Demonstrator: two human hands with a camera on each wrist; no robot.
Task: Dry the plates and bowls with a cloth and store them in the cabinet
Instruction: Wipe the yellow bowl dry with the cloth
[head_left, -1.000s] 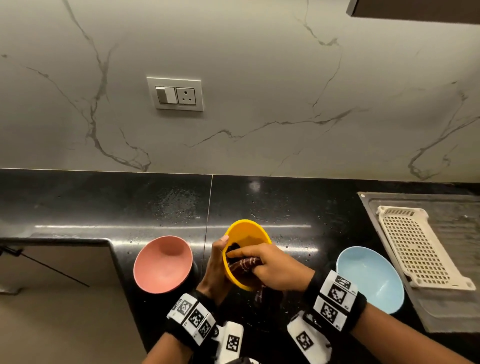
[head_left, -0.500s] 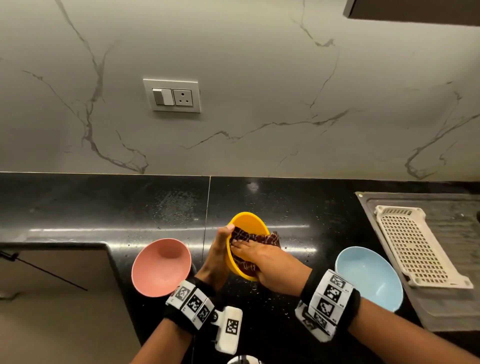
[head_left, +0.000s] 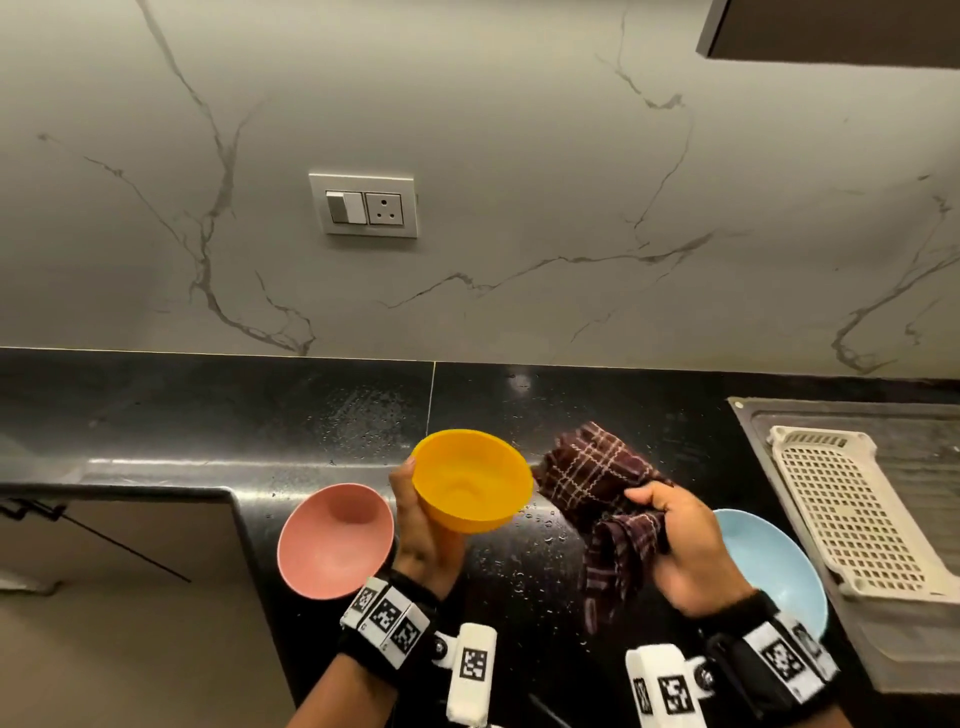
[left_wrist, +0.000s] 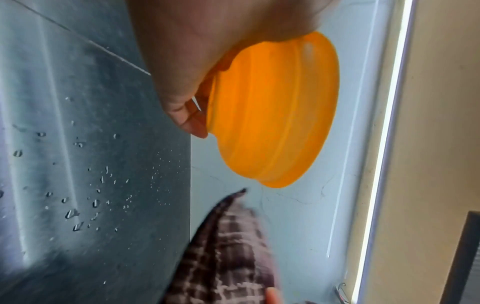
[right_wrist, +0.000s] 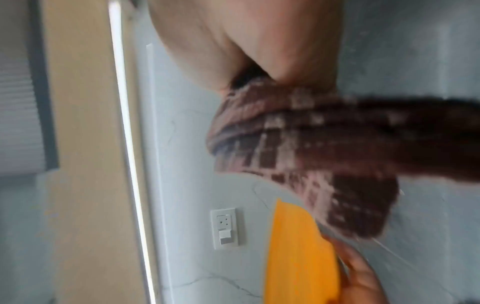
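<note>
Now that the counter (head_left: 156, 415), beaded with water, carries only the pink bowl (head_left: 335, 540) at its front edge and the blue bowl (head_left: 769, 566) beside the sink's drainboard (head_left: 841, 415), I see my right hand (head_left: 685, 551) has pulled the bunched checked cloth (head_left: 592, 478) out of the yellow bowl (head_left: 470, 480). My left hand (head_left: 423, 525) grips that bowl in the air, so I judge it wiped and ready for the cabinet. Only the left wrist view shows its ribbed underside (left_wrist: 272, 111).
</note>
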